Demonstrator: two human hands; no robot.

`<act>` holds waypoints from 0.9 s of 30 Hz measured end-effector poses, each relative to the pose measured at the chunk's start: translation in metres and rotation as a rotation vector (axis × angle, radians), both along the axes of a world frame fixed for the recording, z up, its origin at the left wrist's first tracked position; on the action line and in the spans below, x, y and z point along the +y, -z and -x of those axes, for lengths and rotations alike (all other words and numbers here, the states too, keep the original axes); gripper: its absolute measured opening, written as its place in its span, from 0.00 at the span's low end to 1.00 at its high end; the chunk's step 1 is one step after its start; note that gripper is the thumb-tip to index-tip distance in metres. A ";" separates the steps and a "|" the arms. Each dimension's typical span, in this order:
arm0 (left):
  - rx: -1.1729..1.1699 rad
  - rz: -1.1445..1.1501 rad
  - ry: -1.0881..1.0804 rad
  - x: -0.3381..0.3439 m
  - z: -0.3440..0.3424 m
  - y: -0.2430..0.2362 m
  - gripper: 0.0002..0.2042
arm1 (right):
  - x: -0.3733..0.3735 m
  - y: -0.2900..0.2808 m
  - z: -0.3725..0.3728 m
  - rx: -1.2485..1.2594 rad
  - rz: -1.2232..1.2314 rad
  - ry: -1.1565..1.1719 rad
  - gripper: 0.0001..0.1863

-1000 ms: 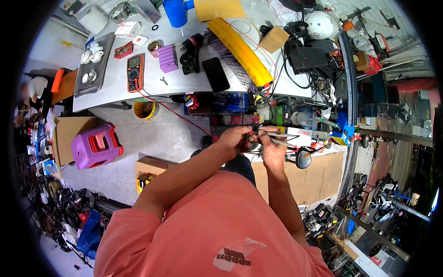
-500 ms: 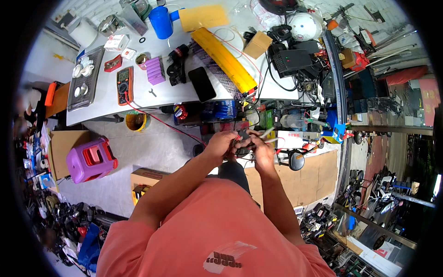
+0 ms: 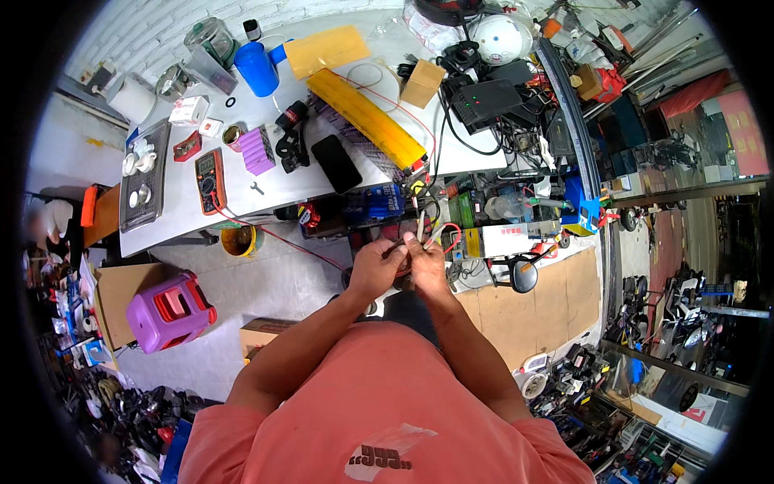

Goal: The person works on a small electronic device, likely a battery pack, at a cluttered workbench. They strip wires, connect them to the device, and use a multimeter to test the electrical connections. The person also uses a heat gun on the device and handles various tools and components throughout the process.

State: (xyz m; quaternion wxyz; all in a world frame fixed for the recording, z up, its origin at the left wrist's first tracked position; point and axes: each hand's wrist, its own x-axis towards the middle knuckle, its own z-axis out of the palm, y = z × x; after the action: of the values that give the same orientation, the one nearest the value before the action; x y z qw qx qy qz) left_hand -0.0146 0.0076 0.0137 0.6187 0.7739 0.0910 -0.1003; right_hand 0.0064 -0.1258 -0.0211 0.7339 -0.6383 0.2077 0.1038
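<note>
My left hand [image 3: 374,271] and my right hand [image 3: 426,264] meet in front of my body, just off the bench's near edge. Both are closed, with thumbs and fingertips almost touching. Pale, cable-like strands [image 3: 422,223] rise from my right fingers, with a red wire [image 3: 456,235] looping beside them. What my left fingers pinch is mostly hidden. An orange multimeter [image 3: 210,182] lies on the bench, its red and black leads [image 3: 290,245] running toward my hands. Beyond my hands is a long yellow-wrapped block [image 3: 367,117] with wires at its near end.
On the white bench [image 3: 173,222] are a black phone [image 3: 337,164], purple cells [image 3: 257,152], a small wrench [image 3: 256,188] and a blue jug [image 3: 256,69]. A black charger-like box [image 3: 486,103] sits among cables. A purple stool [image 3: 171,313] stands left; cardboard [image 3: 536,306] lies right.
Both hands have drawn closer together and shifted slightly left. The pale strands, which pointed right, now point up and away. The dark piece seen between my hands is now hidden. The view has turned slightly.
</note>
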 end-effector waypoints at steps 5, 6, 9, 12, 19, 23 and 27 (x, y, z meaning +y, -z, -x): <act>-0.036 0.108 -0.075 -0.003 0.003 -0.002 0.14 | -0.004 -0.013 -0.014 0.057 -0.061 0.072 0.20; 0.047 0.268 -0.131 -0.001 0.003 0.000 0.13 | -0.005 -0.015 -0.016 0.092 -0.072 0.080 0.18; 0.231 0.471 -0.233 0.015 -0.007 0.001 0.11 | -0.007 -0.020 -0.021 0.200 -0.042 0.135 0.20; 0.216 0.526 -0.135 0.037 -0.010 0.003 0.11 | -0.009 -0.034 -0.007 0.228 -0.084 0.282 0.22; -0.110 0.468 -0.157 0.040 -0.007 -0.002 0.10 | -0.014 -0.044 0.005 0.229 -0.112 0.214 0.18; -0.428 -0.008 -0.102 0.046 -0.006 -0.016 0.11 | -0.003 -0.063 0.012 0.117 -0.061 0.178 0.13; -0.433 -0.283 -0.015 0.056 -0.005 -0.038 0.14 | -0.005 -0.055 0.022 -0.075 -0.071 0.131 0.15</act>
State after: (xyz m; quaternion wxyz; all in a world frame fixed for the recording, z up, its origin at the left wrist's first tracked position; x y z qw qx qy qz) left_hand -0.0097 0.0635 0.0519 0.5100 0.8555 -0.0246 0.0862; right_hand -0.0153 -0.1306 0.0335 0.7687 -0.6002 0.2176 0.0389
